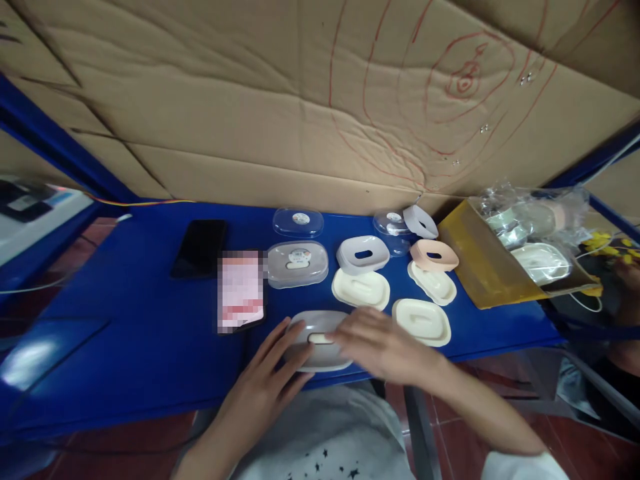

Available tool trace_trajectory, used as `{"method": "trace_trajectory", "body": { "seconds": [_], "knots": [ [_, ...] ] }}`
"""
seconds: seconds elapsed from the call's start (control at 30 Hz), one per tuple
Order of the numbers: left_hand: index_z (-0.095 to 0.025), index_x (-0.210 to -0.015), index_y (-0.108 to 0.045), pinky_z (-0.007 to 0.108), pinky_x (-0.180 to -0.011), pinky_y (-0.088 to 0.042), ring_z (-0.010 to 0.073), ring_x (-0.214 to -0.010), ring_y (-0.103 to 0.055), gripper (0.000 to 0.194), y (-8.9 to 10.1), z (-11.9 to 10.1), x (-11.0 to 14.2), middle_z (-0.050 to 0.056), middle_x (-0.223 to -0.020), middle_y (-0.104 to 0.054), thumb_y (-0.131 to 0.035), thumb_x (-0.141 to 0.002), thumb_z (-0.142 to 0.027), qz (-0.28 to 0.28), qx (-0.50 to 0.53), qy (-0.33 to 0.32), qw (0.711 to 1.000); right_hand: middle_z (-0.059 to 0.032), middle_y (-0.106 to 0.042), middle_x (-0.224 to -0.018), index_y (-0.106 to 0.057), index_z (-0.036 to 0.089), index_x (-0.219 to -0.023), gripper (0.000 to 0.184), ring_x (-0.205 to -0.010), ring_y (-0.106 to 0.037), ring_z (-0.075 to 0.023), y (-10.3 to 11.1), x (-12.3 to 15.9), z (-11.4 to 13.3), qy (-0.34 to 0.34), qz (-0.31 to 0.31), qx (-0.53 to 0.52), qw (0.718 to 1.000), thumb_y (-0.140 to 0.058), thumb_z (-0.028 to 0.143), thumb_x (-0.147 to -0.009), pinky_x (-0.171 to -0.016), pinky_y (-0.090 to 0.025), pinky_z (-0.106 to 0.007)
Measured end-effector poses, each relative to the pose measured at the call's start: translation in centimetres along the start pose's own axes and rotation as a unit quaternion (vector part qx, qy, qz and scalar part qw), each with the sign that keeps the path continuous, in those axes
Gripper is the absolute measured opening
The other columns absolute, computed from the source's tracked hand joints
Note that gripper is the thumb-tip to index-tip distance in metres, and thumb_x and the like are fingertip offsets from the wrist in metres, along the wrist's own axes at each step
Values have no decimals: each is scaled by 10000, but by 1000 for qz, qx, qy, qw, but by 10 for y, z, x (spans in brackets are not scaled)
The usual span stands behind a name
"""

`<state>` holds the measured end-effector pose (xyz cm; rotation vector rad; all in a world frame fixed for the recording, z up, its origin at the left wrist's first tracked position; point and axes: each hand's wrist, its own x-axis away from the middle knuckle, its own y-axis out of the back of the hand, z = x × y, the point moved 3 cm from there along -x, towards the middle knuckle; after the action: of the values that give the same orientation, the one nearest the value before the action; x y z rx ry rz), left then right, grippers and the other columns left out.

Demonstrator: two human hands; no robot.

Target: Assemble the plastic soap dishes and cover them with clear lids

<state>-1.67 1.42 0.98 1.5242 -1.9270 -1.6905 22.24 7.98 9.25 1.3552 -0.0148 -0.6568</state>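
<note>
A grey oval dish [315, 363] with a cream piece showing through its middle slot lies at the table's front edge. My left hand [270, 370] holds its left side, fingers spread over the rim. From the right, my right hand [377, 341] grips the dish, fingertips bent over it near the slot. Just behind are a cream oval base [360, 290] and a grey oval ring [363, 255]. Another cream base [421, 322] sits right of my right hand. Left of that ring is a grey dish under a clear lid [297, 267] with a label.
A black phone [200, 248] and a lit phone [243, 290] lie left. A peach ring [434, 256], a cream base [434, 283] and clear lids [299, 222] are further back. An open carton [480, 260] holds bagged pieces at right. Cardboard [250, 100] walls the back.
</note>
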Motion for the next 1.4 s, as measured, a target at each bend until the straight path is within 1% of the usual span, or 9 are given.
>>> {"method": "trace_trajectory", "body": {
  "seconds": [0.13,0.27,0.4,0.5,0.67,0.83,1.03,1.2,1.4],
  "knots": [
    [-227,-1445,-637,539,-1105,-643,349,-1587,-461,338,-3,-1,-1,127,-1671,-514,-583,-1117,-290,1,-12,3,1000,-121,-740,-1408,-653,194,-1452,370,-1333,-681,-257,15,-66,-96,-52,-2,11,999,-450,192,-1142,-1133,-549,-481],
    [-234,-1444,-631,527,-1093,-651,342,-1585,-464,329,-2,-2,-1,119,-1651,-536,-561,-1126,-277,0,-12,5,1000,-160,-520,-1679,-563,204,-1553,478,-1565,-488,-301,-15,-134,-175,-105,86,24,990,-526,135,-1081,-1260,-431,-559],
    [-225,-1443,-629,513,-1083,-659,345,-1580,-470,332,-1,-1,-1,131,-1651,-534,-566,-1120,-273,6,-6,8,1000,-211,-584,-1571,-601,186,-1455,583,-1448,-581,-373,-47,-164,-201,-152,125,26,980,-840,330,-944,-1159,-520,-585],
    [-232,-1430,-632,512,-1092,-652,347,-1565,-487,324,0,-1,-2,136,-1638,-541,-585,-1109,-254,7,9,13,1000,-182,-643,-1414,-630,158,-1340,584,-1191,-715,-300,-49,-169,-203,-165,115,25,979,-917,347,-868,-1029,-608,-470],
    [-269,-1475,-602,539,-1099,-638,347,-1494,-567,363,3,-2,0,154,-1605,-535,-584,-1113,-283,-14,47,57,997,-155,-584,-1459,-596,108,-1394,543,-1318,-662,-258,-8,-151,-182,-167,66,17,984,-828,304,-944,-1159,-529,-390],
    [-325,-1652,-420,543,-1074,-649,362,-1448,-616,591,5,-1,6,164,-1671,-447,-606,-1102,-430,-6,81,130,988,-154,-468,-1645,-529,225,-1531,607,-1532,-511,-306,33,-60,-94,-152,-11,-19,988,-767,424,-1010,-1268,-470,-485],
    [-364,-1689,-337,543,-1088,-643,353,-1430,-629,750,2,4,4,158,-1636,-494,-718,-1045,-400,-66,121,138,981,-140,-469,-1679,-518,280,-1599,629,-1576,-475,-304,-5,41,2,-175,28,-83,981,-744,427,-1031,-1244,-523,-499],
    [-399,-1675,-354,592,-1082,-636,363,-1392,-657,718,0,4,3,157,-1601,-533,-703,-1048,-421,-53,121,138,982,-143,-477,-1692,-497,233,-1624,642,-1641,-372,-312,-32,43,15,-149,15,-60,987,-729,387,-1046,-1274,-484,-520],
    [-380,-1664,-368,593,-1122,-605,365,-1427,-632,719,1,6,2,158,-1595,-547,-702,-1037,-487,-46,121,151,980,-154,-510,-1673,-527,193,-1598,568,-1641,-366,-329,-28,30,14,-103,21,-5,995,-649,406,-1087,-1272,-484,-541]
  ]
}}
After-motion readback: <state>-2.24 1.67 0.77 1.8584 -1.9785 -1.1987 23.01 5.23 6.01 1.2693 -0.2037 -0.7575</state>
